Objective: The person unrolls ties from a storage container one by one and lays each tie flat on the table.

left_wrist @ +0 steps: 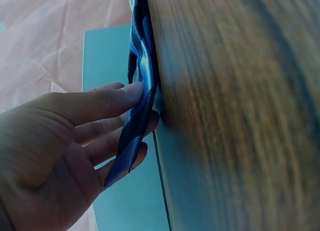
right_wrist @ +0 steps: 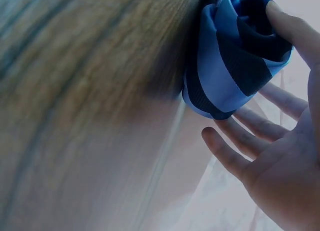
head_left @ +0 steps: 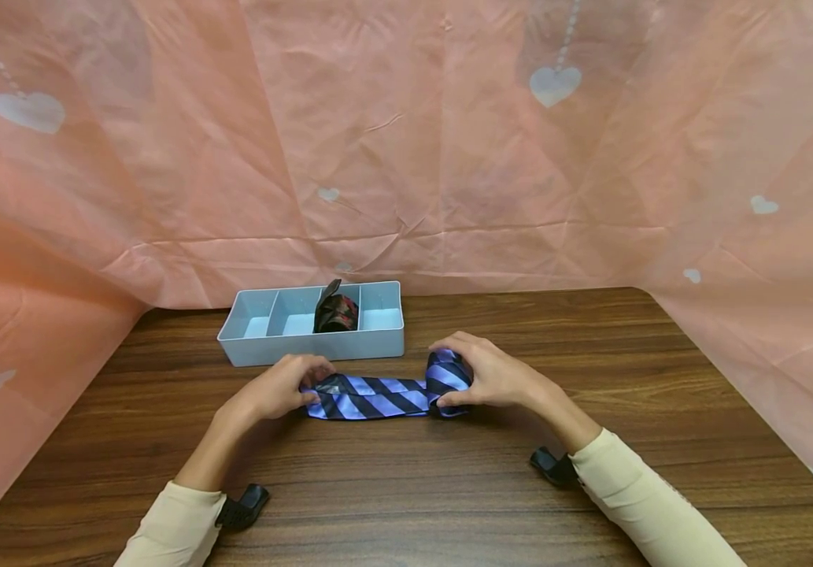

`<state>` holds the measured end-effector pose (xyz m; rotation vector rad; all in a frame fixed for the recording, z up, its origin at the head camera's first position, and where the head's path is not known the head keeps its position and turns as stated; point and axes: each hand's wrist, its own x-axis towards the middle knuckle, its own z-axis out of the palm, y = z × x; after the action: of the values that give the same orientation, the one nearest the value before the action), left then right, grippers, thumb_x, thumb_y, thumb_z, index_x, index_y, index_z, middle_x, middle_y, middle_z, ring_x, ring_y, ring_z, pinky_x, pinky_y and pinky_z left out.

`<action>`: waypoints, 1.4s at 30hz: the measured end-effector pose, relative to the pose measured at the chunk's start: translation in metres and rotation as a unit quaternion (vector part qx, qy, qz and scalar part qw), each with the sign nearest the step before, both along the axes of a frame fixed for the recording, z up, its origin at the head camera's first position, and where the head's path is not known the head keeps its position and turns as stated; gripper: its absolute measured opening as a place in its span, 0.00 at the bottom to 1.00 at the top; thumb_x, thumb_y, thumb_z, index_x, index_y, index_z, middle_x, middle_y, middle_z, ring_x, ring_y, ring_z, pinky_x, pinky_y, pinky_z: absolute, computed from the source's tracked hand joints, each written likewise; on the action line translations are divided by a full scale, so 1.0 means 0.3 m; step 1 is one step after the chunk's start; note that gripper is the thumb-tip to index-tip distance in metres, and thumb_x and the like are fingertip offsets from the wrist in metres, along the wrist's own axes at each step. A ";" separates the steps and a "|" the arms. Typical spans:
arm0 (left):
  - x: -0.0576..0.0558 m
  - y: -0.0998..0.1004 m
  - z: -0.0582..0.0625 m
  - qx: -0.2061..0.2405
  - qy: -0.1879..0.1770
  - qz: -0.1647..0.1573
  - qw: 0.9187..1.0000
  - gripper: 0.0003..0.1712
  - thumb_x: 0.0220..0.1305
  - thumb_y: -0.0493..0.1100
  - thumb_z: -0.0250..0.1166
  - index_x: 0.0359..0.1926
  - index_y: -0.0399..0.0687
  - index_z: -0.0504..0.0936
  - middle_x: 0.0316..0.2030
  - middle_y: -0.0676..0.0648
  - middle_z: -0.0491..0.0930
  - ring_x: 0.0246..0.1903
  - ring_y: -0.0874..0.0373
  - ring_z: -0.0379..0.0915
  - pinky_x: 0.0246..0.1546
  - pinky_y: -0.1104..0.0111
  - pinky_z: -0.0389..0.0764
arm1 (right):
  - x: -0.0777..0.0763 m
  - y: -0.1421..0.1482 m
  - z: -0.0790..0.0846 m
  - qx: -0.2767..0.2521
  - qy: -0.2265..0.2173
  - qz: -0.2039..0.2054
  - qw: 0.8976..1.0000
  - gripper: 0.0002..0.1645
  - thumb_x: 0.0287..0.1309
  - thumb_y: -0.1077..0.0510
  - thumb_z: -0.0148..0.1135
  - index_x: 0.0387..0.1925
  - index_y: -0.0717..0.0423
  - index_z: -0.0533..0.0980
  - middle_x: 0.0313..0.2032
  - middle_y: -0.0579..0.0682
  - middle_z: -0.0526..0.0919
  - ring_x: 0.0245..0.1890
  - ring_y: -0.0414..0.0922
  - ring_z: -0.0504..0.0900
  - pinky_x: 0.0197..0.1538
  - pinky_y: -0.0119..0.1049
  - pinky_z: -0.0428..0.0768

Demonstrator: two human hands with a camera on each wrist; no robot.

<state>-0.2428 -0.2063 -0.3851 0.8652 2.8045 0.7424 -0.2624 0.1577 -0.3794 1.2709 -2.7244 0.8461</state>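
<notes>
Your left hand (head_left: 282,389) and right hand (head_left: 504,375) pinch the striped necktie (head_left: 378,398). It looks soft, maybe slippery; hold the roll's (head_left: 446,379) sides.

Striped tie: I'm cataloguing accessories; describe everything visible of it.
The striped tie looks like shiny fabric, with diagonal periwinkle and dark bands. Its right part is a roll; the rest stretches left across the table, in front of the blue tray. The left hand pinches the left end; the right hand holds the roll.

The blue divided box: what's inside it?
The blue box holds a dark, red-patterned roll in its third compartment from the left. The front wall hides the roll's bottom.
</notes>
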 end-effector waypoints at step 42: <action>-0.002 -0.003 -0.001 -0.001 0.000 0.000 1.000 0.19 0.61 0.26 0.71 0.54 0.33 0.82 0.44 0.42 0.85 0.44 0.50 0.80 0.50 0.52 0.82 | -0.008 0.068 0.025 0.004 -0.047 0.015 0.999 0.54 0.39 0.64 0.77 0.72 0.58 0.66 0.62 0.60 0.74 0.59 0.55 0.75 0.60 0.56 0.75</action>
<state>-0.2435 -0.2072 -0.3855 0.8658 2.8041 0.7386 -0.2649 0.1782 -0.3719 1.3081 -2.7897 0.9236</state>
